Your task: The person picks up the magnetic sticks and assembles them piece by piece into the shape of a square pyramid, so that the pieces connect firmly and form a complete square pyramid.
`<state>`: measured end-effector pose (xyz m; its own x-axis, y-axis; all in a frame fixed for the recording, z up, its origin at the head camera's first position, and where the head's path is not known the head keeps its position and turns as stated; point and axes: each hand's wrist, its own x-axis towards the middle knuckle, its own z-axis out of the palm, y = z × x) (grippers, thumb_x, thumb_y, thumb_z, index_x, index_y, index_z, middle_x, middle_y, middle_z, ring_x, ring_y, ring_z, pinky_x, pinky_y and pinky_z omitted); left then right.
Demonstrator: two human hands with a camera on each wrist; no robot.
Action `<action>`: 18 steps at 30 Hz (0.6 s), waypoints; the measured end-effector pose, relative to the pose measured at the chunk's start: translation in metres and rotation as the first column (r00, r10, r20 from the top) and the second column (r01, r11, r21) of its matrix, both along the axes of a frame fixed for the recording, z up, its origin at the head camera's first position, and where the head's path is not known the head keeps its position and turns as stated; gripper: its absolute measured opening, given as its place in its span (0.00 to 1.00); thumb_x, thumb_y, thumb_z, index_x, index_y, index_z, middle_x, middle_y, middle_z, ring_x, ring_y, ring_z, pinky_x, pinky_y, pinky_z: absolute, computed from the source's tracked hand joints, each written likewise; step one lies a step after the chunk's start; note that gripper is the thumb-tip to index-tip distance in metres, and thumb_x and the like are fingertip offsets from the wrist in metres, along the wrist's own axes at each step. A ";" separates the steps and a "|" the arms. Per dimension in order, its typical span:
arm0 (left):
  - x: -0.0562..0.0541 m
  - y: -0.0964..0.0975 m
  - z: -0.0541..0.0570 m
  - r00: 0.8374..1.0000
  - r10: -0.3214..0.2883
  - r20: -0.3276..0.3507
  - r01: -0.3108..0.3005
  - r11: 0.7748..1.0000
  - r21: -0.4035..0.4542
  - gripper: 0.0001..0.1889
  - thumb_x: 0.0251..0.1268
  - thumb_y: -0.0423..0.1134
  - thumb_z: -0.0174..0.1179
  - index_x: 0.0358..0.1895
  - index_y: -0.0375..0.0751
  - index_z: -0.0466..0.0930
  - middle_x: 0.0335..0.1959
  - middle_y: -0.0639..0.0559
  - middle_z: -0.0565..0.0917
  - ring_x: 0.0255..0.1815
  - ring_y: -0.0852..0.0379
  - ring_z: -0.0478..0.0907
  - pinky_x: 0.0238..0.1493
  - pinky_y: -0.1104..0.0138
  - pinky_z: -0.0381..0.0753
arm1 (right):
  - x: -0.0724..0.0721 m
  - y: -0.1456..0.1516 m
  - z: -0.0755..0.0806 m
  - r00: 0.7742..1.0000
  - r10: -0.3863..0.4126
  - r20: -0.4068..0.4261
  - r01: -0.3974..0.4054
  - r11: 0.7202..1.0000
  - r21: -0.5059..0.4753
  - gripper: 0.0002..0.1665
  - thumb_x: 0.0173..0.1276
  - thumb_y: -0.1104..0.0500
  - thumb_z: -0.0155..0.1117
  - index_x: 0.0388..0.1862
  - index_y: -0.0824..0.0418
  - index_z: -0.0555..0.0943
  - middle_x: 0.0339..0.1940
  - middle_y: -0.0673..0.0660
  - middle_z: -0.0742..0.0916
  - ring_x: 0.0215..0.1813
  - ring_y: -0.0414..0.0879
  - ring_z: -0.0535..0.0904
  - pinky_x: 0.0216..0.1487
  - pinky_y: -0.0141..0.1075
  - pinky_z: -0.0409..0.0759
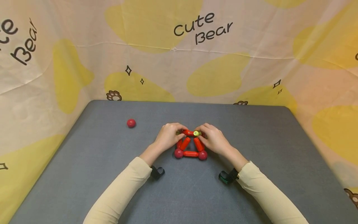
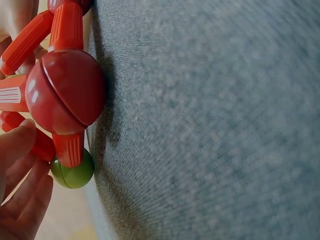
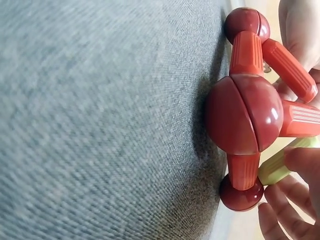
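Note:
A toy frame of ribbed rods and balls stands between the two hands. In the head view two red balls (image 1: 179, 153) at its near side are joined by a red rod (image 1: 191, 154), and slanted red rods (image 1: 199, 144) rise behind. My left hand (image 1: 168, 136) pinches a slanting red rod (image 2: 42, 146) beside a green ball (image 2: 74, 171) at the frame's base. My right hand (image 1: 213, 138) pinches a yellow-green rod (image 3: 276, 167) whose lower end meets a red ball (image 3: 242, 194). Another red rod (image 1: 190, 133) lies across between both hands' fingertips at the top.
A loose red ball (image 1: 131, 123) lies on the grey table (image 1: 106, 155), back left of the hands. Patterned cloth (image 1: 156, 62) hangs behind and at the sides. Dark straps (image 1: 228, 176) sit at both wrists.

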<state>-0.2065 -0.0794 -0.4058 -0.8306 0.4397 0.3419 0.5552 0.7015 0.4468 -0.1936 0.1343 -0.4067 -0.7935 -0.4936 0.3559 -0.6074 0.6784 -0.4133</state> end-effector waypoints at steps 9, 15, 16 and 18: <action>0.001 0.000 0.000 1.000 0.001 0.013 -0.001 1.000 -0.013 0.11 0.50 0.37 0.68 0.39 0.49 0.85 0.37 0.57 0.85 0.37 0.59 0.81 0.40 0.63 0.78 | 0.005 0.010 -0.003 0.969 -0.145 0.200 0.156 0.987 -0.041 0.22 0.58 0.62 0.65 0.53 0.61 0.75 0.43 0.58 0.80 0.39 0.48 0.80 0.38 0.41 0.79; 0.001 0.000 0.000 1.000 0.002 0.017 -0.002 1.000 -0.009 0.11 0.49 0.36 0.68 0.39 0.49 0.85 0.37 0.57 0.85 0.37 0.59 0.80 0.40 0.63 0.77 | 0.006 0.013 -0.003 0.864 -0.261 0.431 0.297 0.955 -0.018 0.26 0.61 0.57 0.62 0.56 0.66 0.70 0.41 0.61 0.83 0.30 0.47 0.82 0.33 0.38 0.79; 0.001 0.000 0.000 1.000 0.001 0.019 -0.001 1.000 -0.011 0.11 0.50 0.36 0.68 0.39 0.49 0.85 0.37 0.57 0.85 0.37 0.59 0.80 0.40 0.63 0.77 | 0.007 0.013 -0.003 0.836 -0.267 0.479 0.311 0.950 -0.014 0.27 0.62 0.56 0.61 0.57 0.67 0.69 0.40 0.61 0.84 0.28 0.46 0.82 0.31 0.37 0.79; 0.001 0.000 0.000 1.000 0.002 0.024 -0.002 1.000 -0.012 0.11 0.50 0.36 0.68 0.39 0.49 0.85 0.37 0.57 0.85 0.37 0.60 0.80 0.41 0.63 0.77 | 0.007 0.012 -0.003 0.777 -0.254 0.576 0.328 0.944 -0.027 0.28 0.64 0.55 0.60 0.58 0.67 0.67 0.39 0.61 0.84 0.25 0.44 0.81 0.29 0.35 0.79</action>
